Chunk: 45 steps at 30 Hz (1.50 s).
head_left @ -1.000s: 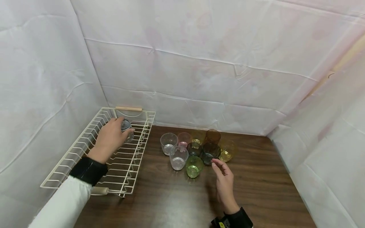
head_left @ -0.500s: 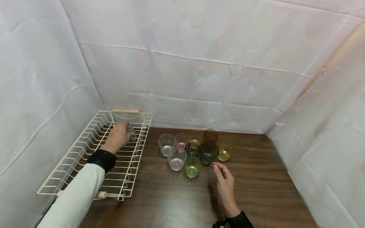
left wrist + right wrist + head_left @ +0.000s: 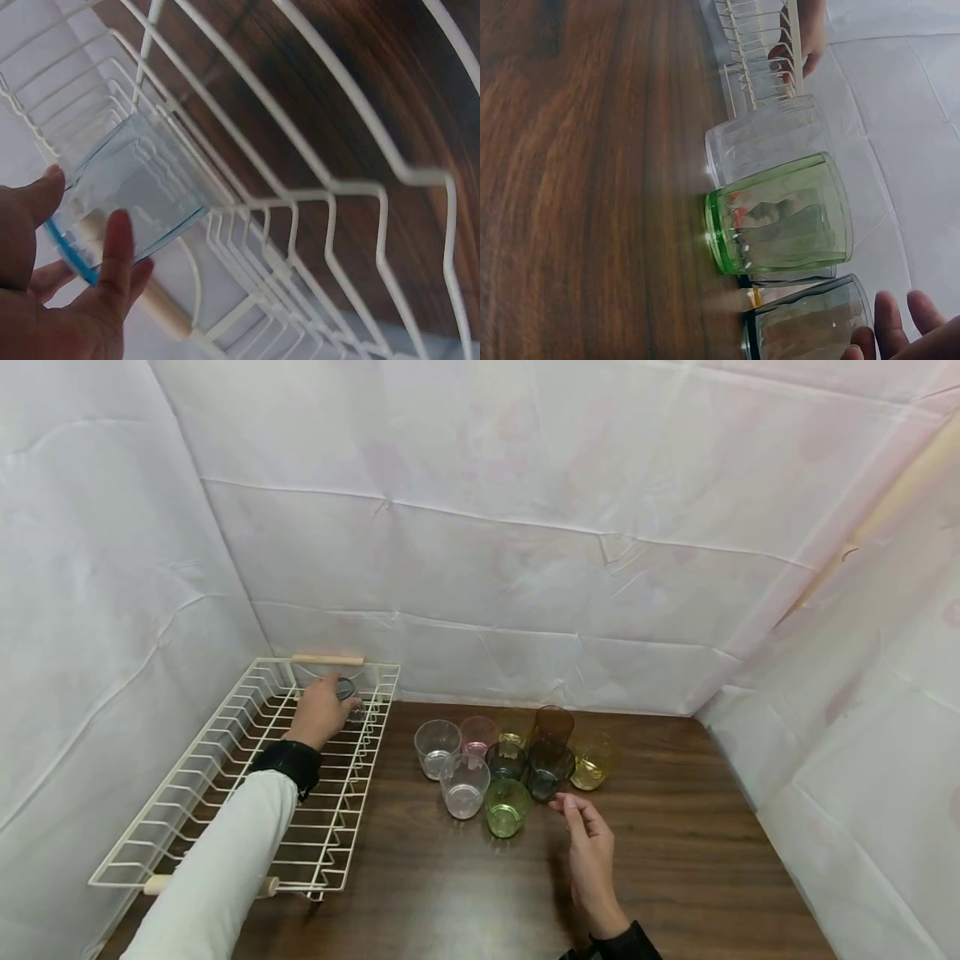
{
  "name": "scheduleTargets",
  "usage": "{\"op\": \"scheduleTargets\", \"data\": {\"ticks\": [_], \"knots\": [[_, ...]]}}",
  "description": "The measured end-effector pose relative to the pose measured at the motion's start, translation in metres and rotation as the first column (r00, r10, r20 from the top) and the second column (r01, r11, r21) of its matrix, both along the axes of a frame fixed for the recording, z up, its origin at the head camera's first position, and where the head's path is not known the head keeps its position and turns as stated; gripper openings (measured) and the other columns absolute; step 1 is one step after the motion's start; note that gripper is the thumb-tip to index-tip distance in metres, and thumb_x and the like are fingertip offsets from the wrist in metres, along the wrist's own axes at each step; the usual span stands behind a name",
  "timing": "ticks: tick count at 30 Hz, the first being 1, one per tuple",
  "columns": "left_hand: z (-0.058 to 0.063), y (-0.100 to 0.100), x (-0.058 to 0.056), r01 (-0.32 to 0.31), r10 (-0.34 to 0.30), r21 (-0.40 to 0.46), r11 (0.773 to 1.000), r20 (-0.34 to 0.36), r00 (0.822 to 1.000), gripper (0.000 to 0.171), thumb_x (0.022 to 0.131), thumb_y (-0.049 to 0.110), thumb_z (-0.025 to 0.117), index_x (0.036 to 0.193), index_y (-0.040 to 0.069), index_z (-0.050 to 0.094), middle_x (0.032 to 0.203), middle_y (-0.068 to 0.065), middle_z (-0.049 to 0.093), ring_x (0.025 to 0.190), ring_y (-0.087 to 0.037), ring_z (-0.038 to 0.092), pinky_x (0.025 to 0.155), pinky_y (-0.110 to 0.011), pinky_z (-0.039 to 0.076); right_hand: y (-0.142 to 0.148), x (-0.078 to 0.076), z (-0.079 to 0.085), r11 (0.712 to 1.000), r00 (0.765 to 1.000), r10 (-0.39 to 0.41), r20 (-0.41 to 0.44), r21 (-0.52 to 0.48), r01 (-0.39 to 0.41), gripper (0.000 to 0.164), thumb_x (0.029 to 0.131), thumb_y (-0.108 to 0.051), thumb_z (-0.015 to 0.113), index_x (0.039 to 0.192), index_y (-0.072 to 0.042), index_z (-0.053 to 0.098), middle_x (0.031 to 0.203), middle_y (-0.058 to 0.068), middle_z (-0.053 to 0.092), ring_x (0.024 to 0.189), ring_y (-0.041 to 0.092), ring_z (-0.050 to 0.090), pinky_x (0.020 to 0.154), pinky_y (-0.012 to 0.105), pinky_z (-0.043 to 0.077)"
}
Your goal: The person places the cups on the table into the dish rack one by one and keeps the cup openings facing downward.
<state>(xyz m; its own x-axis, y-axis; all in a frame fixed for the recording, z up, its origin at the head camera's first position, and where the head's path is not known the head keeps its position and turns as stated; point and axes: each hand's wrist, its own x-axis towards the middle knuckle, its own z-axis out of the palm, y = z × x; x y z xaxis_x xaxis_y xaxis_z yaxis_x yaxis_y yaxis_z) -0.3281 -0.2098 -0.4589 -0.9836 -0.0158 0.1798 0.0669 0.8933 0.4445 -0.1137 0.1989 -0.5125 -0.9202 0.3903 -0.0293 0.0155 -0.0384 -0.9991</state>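
My left hand [image 3: 318, 712] holds a clear drinking glass [image 3: 346, 688] by its base, at the far end of the white wire dish rack [image 3: 339, 852]. In the left wrist view, thumb and fingers stand around the thick bluish base of the glass [image 3: 142, 191], and its mouth points down at the wires. My right hand [image 3: 590, 856] hovers by the dark grey glass [image 3: 550, 770], fingers loosely bent with nothing between them. Beside that glass stands a green one [image 3: 507, 807]. Whether a right fingertip touches the dark glass is unclear.
Two clear glasses [image 3: 463, 787], a pink one [image 3: 477, 733], another dark one [image 3: 506, 762], an amber-brown one [image 3: 553, 725] and yellow ones [image 3: 590, 764] cluster on the brown wooden table [image 3: 697, 843]. White sheeting [image 3: 480, 568] walls the back and sides.
My left hand has moved a little right and down with the glass, lowering it toward the rack's wires. My right hand has barely shifted, and the head view has tilted slightly.
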Motion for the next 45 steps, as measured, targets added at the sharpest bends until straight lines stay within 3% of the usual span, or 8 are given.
{"op": "scheduleTargets", "data": {"ticks": [9, 17, 30, 39, 45], "knots": [[-0.008, 0.002, -0.010, 0.008, -0.006, 0.105, 0.994, -0.021, 1.000, 0.071, 0.101, 0.020, 0.074, 0.158, -0.007, 0.041, 0.145, -0.043, 0.051, 0.136, -0.060, 0.050, 0.112, -0.069, 0.045, 0.000, 0.001, -0.003, 0.999, 0.999, -0.033, -0.010, 0.012, 0.034, 0.040, 0.113, -0.031, 0.055, 0.123, 0.004, 0.071, 0.099, -0.008, 0.078, 0.103, 0.004, 0.069, 0.092, 0.024, 0.048], [-0.018, -0.002, -0.021, 0.047, -0.043, 0.052, 0.998, -0.081, 0.996, 0.070, 0.100, 0.010, 0.071, 0.160, -0.004, 0.038, 0.137, -0.042, 0.061, 0.126, -0.061, 0.060, 0.107, -0.069, 0.049, 0.002, 0.002, -0.009, 0.998, 1.000, -0.014, 0.005, 0.055, 0.013, 0.044, 0.113, -0.034, 0.055, 0.113, 0.005, 0.076, 0.102, -0.004, 0.079, 0.100, 0.005, 0.071, 0.094, 0.024, 0.051], [-0.020, 0.004, -0.021, 0.041, -0.028, 0.093, 0.995, -0.131, 0.991, 0.066, 0.099, 0.011, 0.073, 0.157, -0.004, 0.044, 0.132, -0.041, 0.064, 0.121, -0.060, 0.063, 0.103, -0.069, 0.051, 0.002, 0.004, -0.011, 0.999, 1.000, -0.020, 0.003, 0.048, 0.020, 0.045, 0.113, -0.033, 0.055, 0.110, 0.008, 0.074, 0.099, -0.001, 0.079, 0.097, 0.005, 0.072, 0.092, 0.026, 0.052], [-0.023, 0.001, -0.020, 0.026, -0.018, 0.067, 0.997, -0.115, 0.993, 0.068, 0.101, 0.014, 0.072, 0.159, -0.002, 0.041, 0.130, -0.040, 0.066, 0.119, -0.059, 0.065, 0.100, -0.068, 0.053, 0.003, 0.004, -0.011, 0.997, 1.000, -0.022, -0.002, 0.069, 0.022, 0.044, 0.113, -0.032, 0.056, 0.107, 0.007, 0.075, 0.097, -0.001, 0.080, 0.096, 0.005, 0.072, 0.092, 0.026, 0.053], [-0.022, -0.004, -0.018, 0.056, -0.049, 0.043, 0.998, -0.150, 0.987, 0.068, 0.099, 0.013, 0.072, 0.157, -0.003, 0.042, 0.127, -0.042, 0.065, 0.116, -0.061, 0.065, 0.098, -0.070, 0.052, 0.002, 0.003, -0.008, 0.997, 1.000, -0.009, -0.001, 0.071, 0.009, 0.041, 0.112, -0.030, 0.058, 0.108, 0.006, 0.075, 0.097, -0.003, 0.078, 0.096, 0.005, 0.072, 0.091, 0.025, 0.052]]}}
